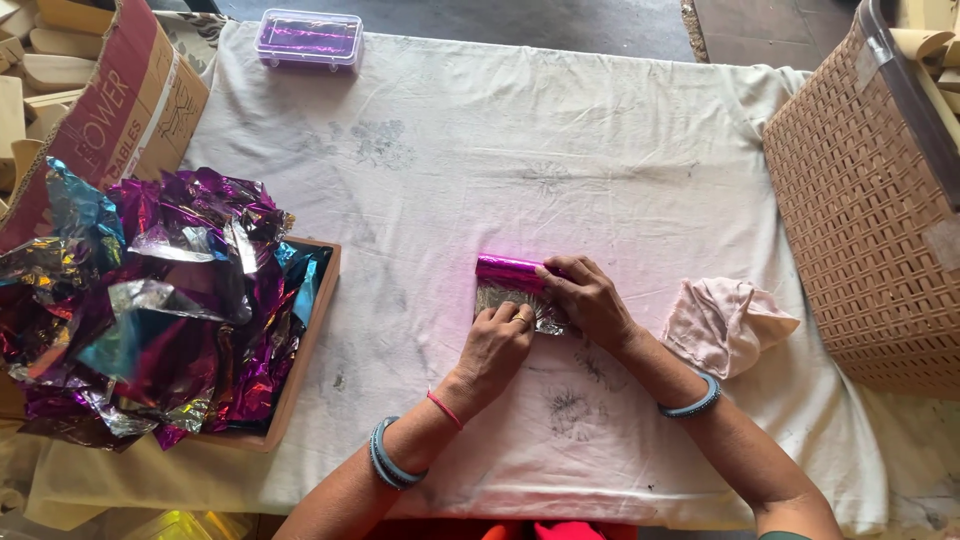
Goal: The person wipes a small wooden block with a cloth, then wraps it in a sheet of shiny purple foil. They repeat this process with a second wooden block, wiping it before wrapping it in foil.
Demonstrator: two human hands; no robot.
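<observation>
A printed brown cardboard box [120,95] stands far left of the fingers; a clear plastic case [308,38] lies beyond them.

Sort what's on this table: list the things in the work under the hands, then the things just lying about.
In hand:
- foil-wrapped block, magenta on top, silver below
- left hand pressing its foil
- right hand on its right end

Lying about:
- foil scrap pile
- clear plastic box
- crumpled cloth
- woven basket
- cardboard box

head cam | looks steeply down, near | white cloth [560,150] fills frame | hands low centre
</observation>
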